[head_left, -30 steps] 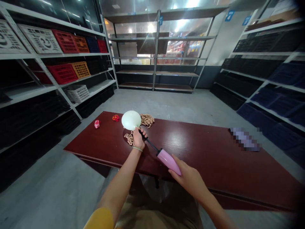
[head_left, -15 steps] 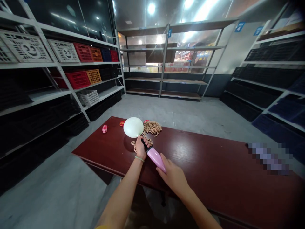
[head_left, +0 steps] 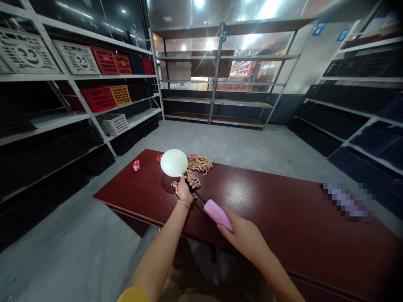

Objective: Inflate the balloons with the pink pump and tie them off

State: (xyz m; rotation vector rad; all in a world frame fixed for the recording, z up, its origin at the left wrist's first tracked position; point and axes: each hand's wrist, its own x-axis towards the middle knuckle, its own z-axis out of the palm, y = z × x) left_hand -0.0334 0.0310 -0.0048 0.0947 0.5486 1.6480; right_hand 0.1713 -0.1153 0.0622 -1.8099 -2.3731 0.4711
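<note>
Centrally, a pink-and-black balloon pump [head_left: 218,215] slants over the dark red table [head_left: 267,205], its black rod [head_left: 199,196] partly exposed. The left hand [head_left: 185,191] is closed about the pump's black end, at the neck of an inflated whitish balloon [head_left: 174,162]; the right hand [head_left: 244,235] wraps the pink barrel. Tan, cord-like pieces [head_left: 201,164] lie heaped beyond.

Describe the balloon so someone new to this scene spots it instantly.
Start at the long dark-red table. Left of its middle, follow the pink pump up-left to its black end; just beyond is the balloon, left of the larger heap of tan curled pieces. It is the only pale, smooth, rounded thing there, far bigger than the small pink bundle nearby.
</note>
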